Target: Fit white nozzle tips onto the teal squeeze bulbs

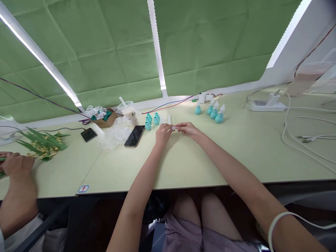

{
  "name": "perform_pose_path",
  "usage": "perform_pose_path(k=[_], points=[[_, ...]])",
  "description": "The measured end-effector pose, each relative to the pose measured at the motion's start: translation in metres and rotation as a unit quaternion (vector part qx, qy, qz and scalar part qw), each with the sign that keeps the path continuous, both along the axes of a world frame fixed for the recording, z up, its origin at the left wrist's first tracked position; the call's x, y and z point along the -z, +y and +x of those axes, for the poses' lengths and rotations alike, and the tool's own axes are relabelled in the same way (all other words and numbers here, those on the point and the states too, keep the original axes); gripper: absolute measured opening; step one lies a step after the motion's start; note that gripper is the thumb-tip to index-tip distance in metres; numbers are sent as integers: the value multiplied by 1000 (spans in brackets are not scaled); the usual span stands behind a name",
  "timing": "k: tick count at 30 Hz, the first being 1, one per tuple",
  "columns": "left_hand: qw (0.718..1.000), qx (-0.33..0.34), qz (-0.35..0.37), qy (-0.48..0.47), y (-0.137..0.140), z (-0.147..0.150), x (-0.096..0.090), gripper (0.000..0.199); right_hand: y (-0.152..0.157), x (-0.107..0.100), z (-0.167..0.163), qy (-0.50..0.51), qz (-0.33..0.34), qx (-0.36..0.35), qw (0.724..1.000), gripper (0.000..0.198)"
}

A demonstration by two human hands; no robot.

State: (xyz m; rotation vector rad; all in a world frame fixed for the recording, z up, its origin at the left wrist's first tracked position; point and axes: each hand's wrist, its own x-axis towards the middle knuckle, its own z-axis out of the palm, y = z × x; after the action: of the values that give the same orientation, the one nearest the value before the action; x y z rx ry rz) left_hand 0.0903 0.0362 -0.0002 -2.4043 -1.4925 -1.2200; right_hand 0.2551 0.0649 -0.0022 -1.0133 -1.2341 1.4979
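Observation:
My left hand (163, 134) and my right hand (190, 129) meet above the middle of the table, fingertips pinched together. Between them is a small white piece (173, 128), mostly covered by the fingers, so its exact kind is unclear. Just behind the hands lie several small whitish parts (169, 119). Left of these stand several small teal vase-shaped pieces (148, 125) with open tops. To the right are several more teal pieces (219, 119), upright, with white pointed flame-like tips (222, 109) on them.
A black phone (134, 135), crumpled clear plastic (117, 133), a drink cup (129, 111) and a cardboard box (106, 120) lie to the left. Farther left, a co-worker's hand (18, 163) is beside green stems (46, 143). A power strip (267, 106) and white cables (301, 141) occupy the right.

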Motion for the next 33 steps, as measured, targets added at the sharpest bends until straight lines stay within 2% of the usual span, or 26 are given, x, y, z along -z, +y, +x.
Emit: perform_pose_path(k=[6, 11, 20, 26, 33], points=[[1000, 15, -5, 15, -1, 0, 1, 16, 2, 5, -1, 31, -42, 1, 999, 24], [999, -12, 5, 29, 0, -1, 1, 23, -1, 1, -3, 63, -47, 2, 997, 21], [989, -19, 86, 117, 1, -6, 3, 26, -9, 0, -6, 107, -64, -9, 992, 14], [974, -27, 152, 167, -1, -5, 0, 27, -6, -1, 0, 114, -91, -73, 987, 15], [958, -19, 176, 227, -5, -3, -3, 32, -7, -4, 7, 116, -103, -103, 983, 10]])
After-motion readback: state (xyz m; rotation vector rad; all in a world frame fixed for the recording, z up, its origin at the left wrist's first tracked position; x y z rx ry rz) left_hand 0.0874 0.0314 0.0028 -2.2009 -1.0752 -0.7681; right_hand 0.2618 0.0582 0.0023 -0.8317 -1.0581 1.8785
